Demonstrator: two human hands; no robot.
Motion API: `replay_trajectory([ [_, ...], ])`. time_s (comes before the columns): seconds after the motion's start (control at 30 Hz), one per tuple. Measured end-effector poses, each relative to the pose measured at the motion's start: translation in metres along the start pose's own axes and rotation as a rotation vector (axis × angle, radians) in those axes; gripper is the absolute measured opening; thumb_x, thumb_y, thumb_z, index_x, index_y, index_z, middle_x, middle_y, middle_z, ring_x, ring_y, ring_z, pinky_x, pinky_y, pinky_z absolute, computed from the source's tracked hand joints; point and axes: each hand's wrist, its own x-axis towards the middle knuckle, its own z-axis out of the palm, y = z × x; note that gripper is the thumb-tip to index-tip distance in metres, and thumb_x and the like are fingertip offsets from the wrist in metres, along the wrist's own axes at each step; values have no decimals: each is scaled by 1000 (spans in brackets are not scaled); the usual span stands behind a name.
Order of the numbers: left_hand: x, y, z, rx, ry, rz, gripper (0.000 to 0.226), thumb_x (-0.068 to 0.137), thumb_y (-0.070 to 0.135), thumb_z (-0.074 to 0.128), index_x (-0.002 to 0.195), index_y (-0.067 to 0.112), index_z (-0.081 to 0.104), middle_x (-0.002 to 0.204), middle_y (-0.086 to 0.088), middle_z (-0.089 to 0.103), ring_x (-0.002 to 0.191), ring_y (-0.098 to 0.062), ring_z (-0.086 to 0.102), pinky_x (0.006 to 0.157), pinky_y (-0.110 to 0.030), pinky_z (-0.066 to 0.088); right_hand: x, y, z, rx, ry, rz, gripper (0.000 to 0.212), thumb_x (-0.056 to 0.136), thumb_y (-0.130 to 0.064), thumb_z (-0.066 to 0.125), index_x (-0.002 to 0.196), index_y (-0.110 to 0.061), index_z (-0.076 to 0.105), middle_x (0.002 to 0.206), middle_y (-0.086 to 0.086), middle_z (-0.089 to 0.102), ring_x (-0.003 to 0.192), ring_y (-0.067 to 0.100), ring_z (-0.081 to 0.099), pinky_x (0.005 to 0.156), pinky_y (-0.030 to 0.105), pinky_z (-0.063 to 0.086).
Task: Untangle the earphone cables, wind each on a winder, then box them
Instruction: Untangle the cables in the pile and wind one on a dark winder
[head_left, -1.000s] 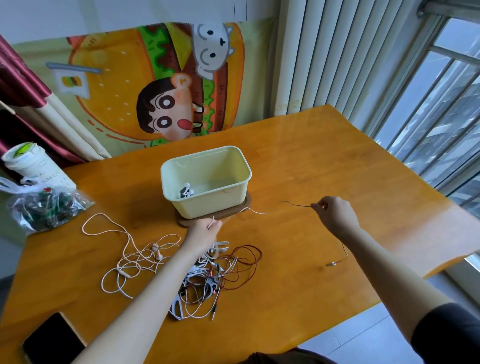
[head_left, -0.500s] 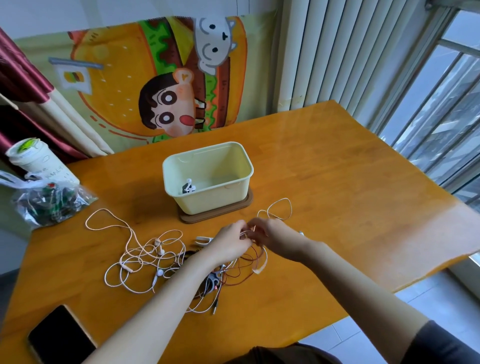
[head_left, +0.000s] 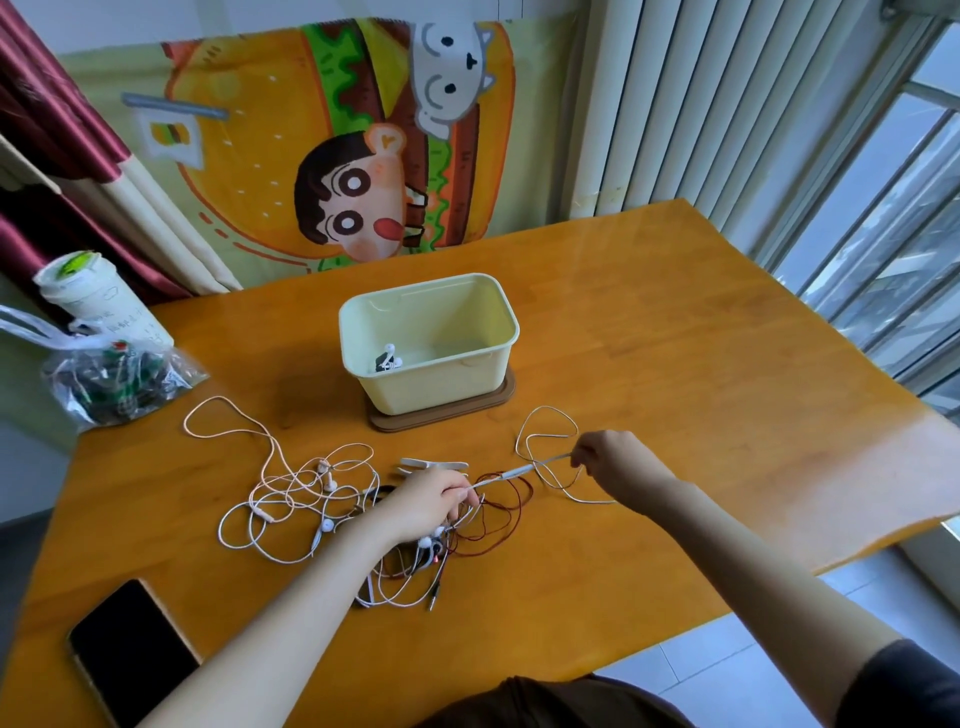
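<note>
Both hands are on one white earphone cable (head_left: 511, 472), which is drawn into a short, straight run between them. Its long axis slants from lower left to upper right across the middle of the frame. The left hand (head_left: 426, 506) sits at the lower-left end with its fingers curled down over the cable, right at the edge of the tangle (head_left: 415, 561). The right hand (head_left: 615, 462) is at the upper-right end, pinching the cable between thumb and fingertips with the other fingers folded in.

A slack white loop (head_left: 548, 408) of what seems to be the same cable lies on the desk (head_left: 675, 364), just beyond and beside the right hand. A dark red cable (head_left: 506, 525) coils under the taut run, and whether it is wound around the white one cannot be told.

The knot lies to the lower left, under and below the left hand, so that hand is the nearer one and looks placed to pin it. The right hand holds the free side, and a pull would best follow the cable's line toward the upper right. Another white earphone set (head_left: 291, 488) sprawls loosely further left.

The white winders (head_left: 434, 464) lie just above the left hand. The pale yellow box (head_left: 431, 395) stands at frame centre, above both hands, with one wound earphone (head_left: 387, 358) already in it.
</note>
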Motion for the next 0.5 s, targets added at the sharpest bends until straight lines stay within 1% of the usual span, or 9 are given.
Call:
replay_trajectory([
  [0.03, 0, 0, 1, 13, 2, 6, 29, 102, 15, 37, 102, 17, 66, 74, 4, 54, 67, -9, 51, 61, -18, 42, -1, -3, 2, -66, -38, -24, 24, 96, -18, 51, 117, -13, 62, 110, 7, 60, 99, 24, 55, 81, 29, 44],
  [0.1, 0, 3, 4, 10, 5, 23, 28, 101, 18, 40, 103, 18, 67, 74, 4, 55, 66, -13, 50, 60, -23, 41, -5, -19, 8, -95, -123, -138, 49, 91, -26, 60, 137, -17, 44, 136, 8, 45, 126, 26, 41, 103, 33, 37],
  [0.17, 1, 9, 7, 19, 11, 53, 26, 101, 20, 41, 107, 17, 67, 74, 4, 55, 61, -12, 49, 54, -19, 38, -12, -43, 14, 22, -203, -262, 63, 88, -30, 63, 142, -18, 35, 142, 5, 41, 132, 22, 36, 107, 32, 33],
  [0.23, 0, 15, 8, 48, 16, 70, 26, 101, 17, 41, 112, 16, 65, 81, 3, 59, 62, -9, 51, 52, -15, 38, -17, -66, 24, 105, -250, -348, 54, 90, -29, 61, 137, -14, 39, 133, 6, 52, 121, 22, 48, 97, 29, 40],
  [0.3, -1, 16, 8, 43, 20, 70, 28, 99, 10, 39, 113, 15, 63, 94, -3, 64, 76, -14, 60, 65, -24, 49, -16, -78, 32, 172, -274, -365, 38, 94, -22, 55, 128, -9, 44, 118, 10, 60, 104, 23, 58, 84, 29, 45],
  [0.33, -1, 15, 7, 17, 26, 62, 28, 99, 9, 38, 110, 13, 64, 95, -6, 65, 78, -17, 60, 69, -29, 49, -14, -81, 36, 198, -277, -352, 30, 96, -17, 51, 124, -7, 46, 111, 11, 63, 98, 23, 59, 78, 29, 46],
  [0.4, -4, 9, 4, -57, 57, 49, 24, 100, 14, 40, 102, 10, 64, 87, -6, 65, 71, -18, 56, 64, -31, 43, -11, -81, 40, 211, -267, -331, 20, 98, -14, 45, 116, -6, 49, 97, 10, 64, 86, 22, 61, 70, 25, 45],
  [0.47, -6, 0, 2, -93, 92, 20, 16, 100, 22, 45, 100, 15, 58, 85, -1, 62, 70, -14, 53, 62, -27, 41, -10, -79, 41, 162, -220, -343, 21, 100, -15, 42, 117, -8, 53, 84, 3, 61, 73, 15, 57, 60, 16, 41],
  [0.5, -7, -5, 1, -83, 104, 12, 11, 99, 24, 47, 99, 17, 55, 87, 0, 61, 72, -12, 53, 64, -24, 41, -9, -78, 41, 138, -200, -352, 23, 100, -15, 41, 118, -9, 54, 82, 1, 60, 71, 13, 56, 59, 14, 40],
])
